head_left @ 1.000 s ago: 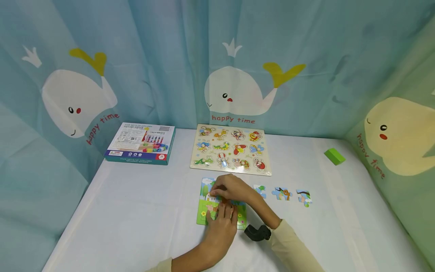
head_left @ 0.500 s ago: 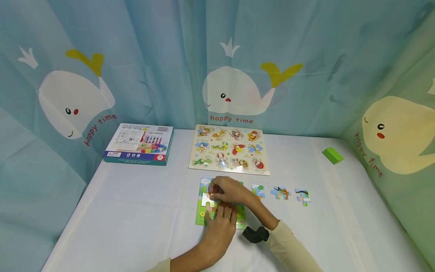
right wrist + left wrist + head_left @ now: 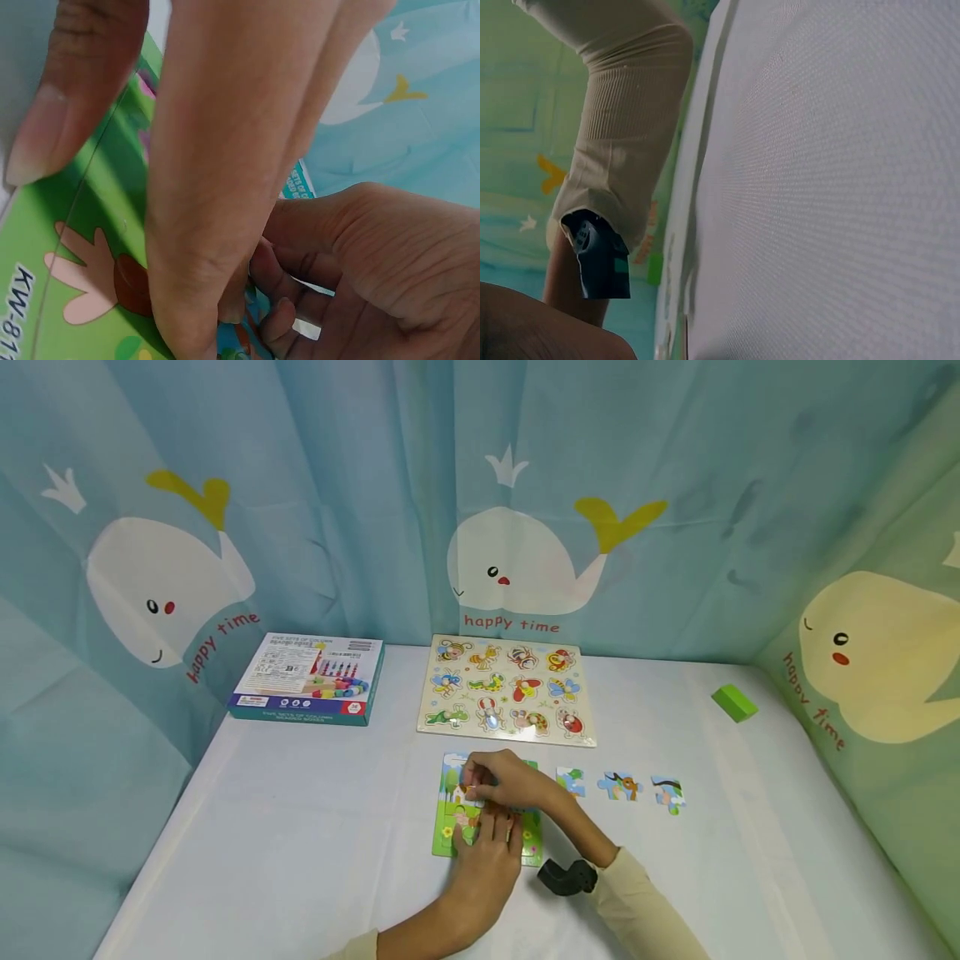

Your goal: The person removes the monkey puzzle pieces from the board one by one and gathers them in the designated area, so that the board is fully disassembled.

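A small jigsaw puzzle (image 3: pixel 444 835) with a green and sky-blue farm picture lies before me in the head view. My left hand (image 3: pixel 483 864) rests on its lower part, fingers spread and fingertips down on the pieces. Above it, my right hand (image 3: pixel 506 778) bends over the puzzle and pinches a puzzle piece (image 3: pixel 459 795) showing a house, near the left side. In the right wrist view, left-hand fingers (image 3: pixel 217 172) fill the foreground, while my right hand (image 3: pixel 397 255) has curled fingers behind them. Both hands cover much of the puzzle's middle.
Right of the puzzle lie three loose puzzle pieces (image 3: pixel 621 786) in a row. Behind stands an insect peg board (image 3: pixel 506 693), with a boxed bead set (image 3: pixel 307 681) at back left. A green block (image 3: pixel 735 702) sits at far right. Curtains surround the table.
Half a second ago the house piece looked shiny white, as if tilted; now its picture shows and it lies flatter. The right fingers shifted slightly; the left hand stayed in place.
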{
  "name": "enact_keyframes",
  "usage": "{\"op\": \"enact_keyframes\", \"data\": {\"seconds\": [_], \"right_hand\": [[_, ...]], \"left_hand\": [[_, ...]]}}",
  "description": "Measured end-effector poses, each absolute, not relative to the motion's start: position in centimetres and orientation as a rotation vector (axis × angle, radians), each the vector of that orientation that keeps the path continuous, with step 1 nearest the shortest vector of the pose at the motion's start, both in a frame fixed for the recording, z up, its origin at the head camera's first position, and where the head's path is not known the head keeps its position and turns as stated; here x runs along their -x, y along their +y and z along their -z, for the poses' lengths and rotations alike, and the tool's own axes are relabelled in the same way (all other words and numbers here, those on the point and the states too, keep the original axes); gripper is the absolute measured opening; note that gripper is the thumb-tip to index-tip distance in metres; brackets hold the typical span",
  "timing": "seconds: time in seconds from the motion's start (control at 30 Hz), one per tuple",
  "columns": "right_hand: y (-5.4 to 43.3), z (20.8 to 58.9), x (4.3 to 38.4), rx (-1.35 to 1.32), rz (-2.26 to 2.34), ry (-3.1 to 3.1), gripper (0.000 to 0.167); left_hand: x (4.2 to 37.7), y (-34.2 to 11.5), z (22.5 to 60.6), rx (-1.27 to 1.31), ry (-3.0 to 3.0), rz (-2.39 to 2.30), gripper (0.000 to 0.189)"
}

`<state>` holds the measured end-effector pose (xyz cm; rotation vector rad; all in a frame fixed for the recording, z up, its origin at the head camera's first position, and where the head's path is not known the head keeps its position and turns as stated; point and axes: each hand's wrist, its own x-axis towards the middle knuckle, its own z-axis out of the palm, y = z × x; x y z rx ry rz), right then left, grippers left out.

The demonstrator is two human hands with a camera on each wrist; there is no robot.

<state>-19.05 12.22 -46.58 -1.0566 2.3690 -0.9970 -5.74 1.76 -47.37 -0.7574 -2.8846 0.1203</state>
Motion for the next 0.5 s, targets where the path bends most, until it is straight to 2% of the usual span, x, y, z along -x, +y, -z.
{"op": "enact_keyframes", "data": {"seconds": [0.5], "right_hand": [[12.54, 46.31, 18.93, 0.933, 1.072, 2.346, 0.004]], "left_hand": [[5.83, 1.77, 47.42, 0.765, -2.888, -0.112, 0.066]]}}
